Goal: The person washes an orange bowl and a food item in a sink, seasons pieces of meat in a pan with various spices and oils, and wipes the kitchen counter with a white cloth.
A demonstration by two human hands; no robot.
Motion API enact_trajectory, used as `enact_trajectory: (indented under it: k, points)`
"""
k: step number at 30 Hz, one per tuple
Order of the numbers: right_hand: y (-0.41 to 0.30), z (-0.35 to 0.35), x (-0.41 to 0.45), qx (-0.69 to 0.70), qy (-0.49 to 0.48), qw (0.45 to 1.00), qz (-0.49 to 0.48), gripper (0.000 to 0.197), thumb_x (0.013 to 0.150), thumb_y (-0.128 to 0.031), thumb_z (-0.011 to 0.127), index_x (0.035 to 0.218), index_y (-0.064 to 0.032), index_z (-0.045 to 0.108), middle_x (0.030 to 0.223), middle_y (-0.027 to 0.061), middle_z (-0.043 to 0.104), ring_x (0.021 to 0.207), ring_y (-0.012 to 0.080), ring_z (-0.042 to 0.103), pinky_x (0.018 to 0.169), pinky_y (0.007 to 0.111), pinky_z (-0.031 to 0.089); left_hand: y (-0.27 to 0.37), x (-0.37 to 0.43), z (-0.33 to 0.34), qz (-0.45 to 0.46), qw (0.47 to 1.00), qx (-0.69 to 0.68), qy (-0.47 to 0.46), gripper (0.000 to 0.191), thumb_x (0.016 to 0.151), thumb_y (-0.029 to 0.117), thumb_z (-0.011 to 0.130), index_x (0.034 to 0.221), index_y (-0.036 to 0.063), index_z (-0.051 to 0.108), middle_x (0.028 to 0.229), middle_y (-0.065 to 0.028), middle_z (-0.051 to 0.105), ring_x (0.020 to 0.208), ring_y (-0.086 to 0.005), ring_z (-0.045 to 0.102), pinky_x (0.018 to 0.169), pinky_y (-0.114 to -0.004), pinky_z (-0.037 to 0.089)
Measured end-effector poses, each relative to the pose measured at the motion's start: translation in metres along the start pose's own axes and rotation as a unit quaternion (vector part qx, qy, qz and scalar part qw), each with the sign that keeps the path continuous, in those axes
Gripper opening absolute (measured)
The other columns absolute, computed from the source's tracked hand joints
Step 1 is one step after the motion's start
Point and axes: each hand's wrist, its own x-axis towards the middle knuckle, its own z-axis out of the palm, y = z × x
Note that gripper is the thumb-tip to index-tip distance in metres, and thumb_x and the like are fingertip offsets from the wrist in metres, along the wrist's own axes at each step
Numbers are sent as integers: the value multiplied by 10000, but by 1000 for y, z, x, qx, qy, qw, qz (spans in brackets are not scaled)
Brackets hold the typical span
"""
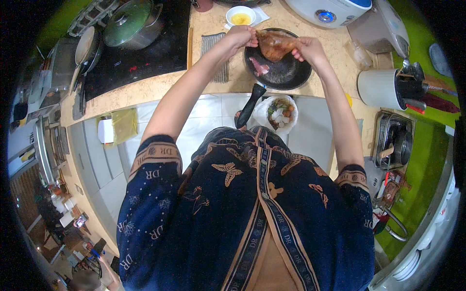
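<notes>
Between my two hands a browned piece of meat (275, 45) is held up over a black frying pan (291, 78). My left hand (244, 36) pinches its left end with the fingertips. The other end is gripped by my right hand (309, 51). A smaller pinkish piece of meat (259, 67) lies in the pan, below and left of the held piece. The pan rests on the counter, its black handle (252, 103) pointing towards me past the edge. Just behind my left hand, a white bowl of yellow liquid (240, 16) sits on a paper napkin (261, 16).
Left of the pan lies a striped grey cloth (214, 69), beside an induction hob (171, 47) with a glass-lidded pot (131, 25). A white utensil holder (380, 89) stands right. Below the counter edge is a lined waste bin (294, 123). Another person's arm (109, 271) shows at lower left.
</notes>
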Motion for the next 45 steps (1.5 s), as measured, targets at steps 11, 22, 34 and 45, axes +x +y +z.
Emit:
enact_trajectory:
  k: [11, 22, 34, 45]
  points:
    - [65, 96, -22, -306, -19, 896, -320, 249, 711, -58, 575, 956, -11, 576, 971, 190, 566, 924, 314, 556, 765, 396, 456, -1, 2, 3, 31, 997, 67, -9, 162, 869, 144, 489, 936, 2, 529, 859, -45, 552, 805, -121, 553, 732, -255, 476]
    - [79, 20, -51, -176, 28, 978, -110, 187, 743, 20, 558, 919, -41, 572, 715, 86, 589, 703, 201, 601, 628, 339, 491, -6, -1, 24, 139, 981, 123, 60, 125, 832, 89, 532, 916, 0, 553, 796, -60, 573, 725, -124, 541, 624, -254, 474]
    - [39, 54, -21, 306, 214, 903, -212, 58, 789, 56, 541, 827, 14, 551, 798, 86, 592, 729, 147, 584, 672, 258, 499, 20, -8, 51, 44, 987, 139, -65, 115, 857, 70, 494, 930, -7, 539, 750, -32, 559, 704, -98, 520, 612, -218, 414]
    - [14, 21, -16, -424, 124, 881, -167, 180, 772, -95, 557, 880, 31, 626, 739, 207, 618, 687, 338, 627, 638, 396, 508, 6, 0, 48, 44, 989, 139, -35, 166, 889, 109, 476, 986, -18, 523, 819, -46, 564, 720, -116, 549, 646, -236, 471]
